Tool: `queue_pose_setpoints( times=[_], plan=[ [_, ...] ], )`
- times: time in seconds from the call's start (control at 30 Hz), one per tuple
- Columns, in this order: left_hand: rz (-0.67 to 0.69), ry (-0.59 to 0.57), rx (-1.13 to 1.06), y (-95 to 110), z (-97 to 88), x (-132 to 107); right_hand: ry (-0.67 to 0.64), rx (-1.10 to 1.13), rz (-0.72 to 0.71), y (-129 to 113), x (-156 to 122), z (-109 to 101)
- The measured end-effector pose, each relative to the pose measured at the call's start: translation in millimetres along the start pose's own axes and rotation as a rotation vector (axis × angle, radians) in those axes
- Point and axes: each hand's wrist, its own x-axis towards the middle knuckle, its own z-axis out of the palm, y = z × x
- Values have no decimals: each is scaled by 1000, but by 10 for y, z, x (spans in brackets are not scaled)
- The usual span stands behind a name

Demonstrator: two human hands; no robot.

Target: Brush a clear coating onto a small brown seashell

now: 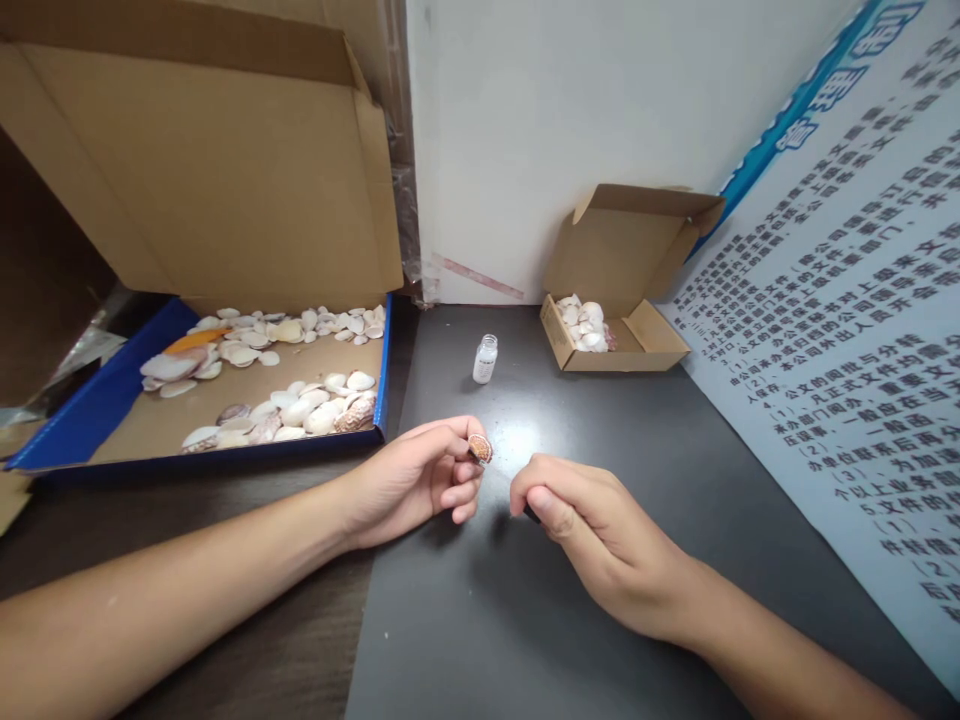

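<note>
Between the thumb and fingers of my left hand (420, 478) is a small brown-orange seashell (480, 448) with a pale edge. My right hand (592, 525) is closed, thumb pressed to the curled fingers, around a small black object (532, 513); only a bit of it shows, too little to tell its kind. The two hands are close together but apart, over the dark tabletop. Behind them a small clear glass bottle (485, 360) with a white label stands upright, with no cap on its neck.
At left, an open blue-sided cardboard box (169, 430) holds many shells in groups, including an orange one (196, 341). A smaller open brown box (660, 345) with white shells (585, 322) stands back right. A printed sheet (847, 330) borders the right side; a white panel (585, 100) rises behind.
</note>
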Motion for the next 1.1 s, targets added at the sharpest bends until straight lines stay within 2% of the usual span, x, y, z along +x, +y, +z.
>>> queue_pose_setpoints(
  times=[0.27,0.4,0.53,0.73,0.97,1.1],
  plan=[
    [14,-9,14,8,21,-4,152,-33,51,50,-34,12],
    [5,-2,8,5,15,-3,120,67,19,49,-60,16],
    [4,3,8,-4,5,2,78,139,91,7,-78,3],
    [3,0,6,-4,10,6,2,110,151,-44,-54,-7],
    [7,6,22,6,29,1,90,-26,186,-3,-32,2],
    [8,8,23,7,28,-1,81,58,100,-13,-67,-8]
  ],
)
